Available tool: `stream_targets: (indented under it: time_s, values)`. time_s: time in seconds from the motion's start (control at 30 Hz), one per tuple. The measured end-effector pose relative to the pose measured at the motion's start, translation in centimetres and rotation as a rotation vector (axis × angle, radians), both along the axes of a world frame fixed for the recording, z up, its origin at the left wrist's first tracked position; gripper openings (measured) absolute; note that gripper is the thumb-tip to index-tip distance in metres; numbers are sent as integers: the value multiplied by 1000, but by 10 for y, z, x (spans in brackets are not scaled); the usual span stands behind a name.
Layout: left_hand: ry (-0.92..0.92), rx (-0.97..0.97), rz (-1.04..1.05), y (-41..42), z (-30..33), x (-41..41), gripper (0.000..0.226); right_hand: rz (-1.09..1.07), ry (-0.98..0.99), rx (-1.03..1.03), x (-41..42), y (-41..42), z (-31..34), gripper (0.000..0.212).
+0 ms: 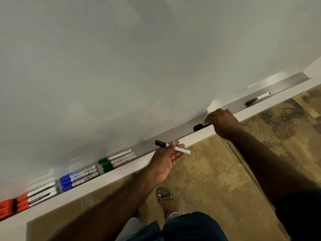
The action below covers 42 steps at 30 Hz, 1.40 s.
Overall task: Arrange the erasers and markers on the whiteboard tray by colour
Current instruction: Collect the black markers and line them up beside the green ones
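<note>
The grey whiteboard tray (pixel 147 146) runs from lower left to upper right. On it lie groups of red markers (pixel 37 194), blue markers (pixel 78 177) and green markers (pixel 117 160), with red erasers (pixel 6 208) at the far left. My left hand (pixel 166 160) holds a black-capped marker (pixel 172 147) between thumb and fingers, just in front of the tray. My right hand (pixel 221 122) is closed over a second black marker (pixel 198 127) that lies in the tray; only its cap shows. A third black marker (pixel 258 98) lies farther right on the tray.
The whiteboard (pixel 139 66) fills the upper view. A white ledge (pixel 107 178) fronts the tray. Below is mottled brown floor (pixel 217 171), with my sandalled foot (pixel 165 197) on it.
</note>
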<state>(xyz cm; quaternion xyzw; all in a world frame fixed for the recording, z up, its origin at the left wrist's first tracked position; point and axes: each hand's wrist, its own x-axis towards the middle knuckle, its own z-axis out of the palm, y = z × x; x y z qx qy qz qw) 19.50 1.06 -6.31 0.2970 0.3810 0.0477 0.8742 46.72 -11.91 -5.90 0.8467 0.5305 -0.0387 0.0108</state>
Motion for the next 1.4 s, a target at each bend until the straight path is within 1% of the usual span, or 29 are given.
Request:
stream_targets:
  time_s: [0.1,0.43,0.53,0.63,0.8,0.9,1.03,1.13,1.27,1.4]
  values:
    - [9,5,-16,-2,-1,1,40,18,-10,-22,0,5,-1,52]
    - [26,14,-41,-5,0,16,37,13,-8,22,-11,12,-1,36]
    - [31,19,-54,-7,1,26,37,-19,36,102,-23,11,9,31]
    - [36,22,-63,-9,2,38,37,-29,122,181,-41,10,21,26]
    - [30,-18,-26,-15,3,56,33,-16,195,243,-67,2,29,24]
    - [2,-22,-17,-22,5,70,25,-13,191,243,-71,-6,28,27]
    - [-51,-23,-7,-32,7,84,30,-46,204,220,-70,-17,24,31]
    - [-74,-51,-4,-36,4,91,31,-47,220,208,-66,-25,23,42]
    - [-55,-116,25,-42,0,102,26,-25,209,197,-58,-35,21,56]
    - [-43,-121,28,-47,-3,110,35,-55,140,156,-32,-45,17,50]
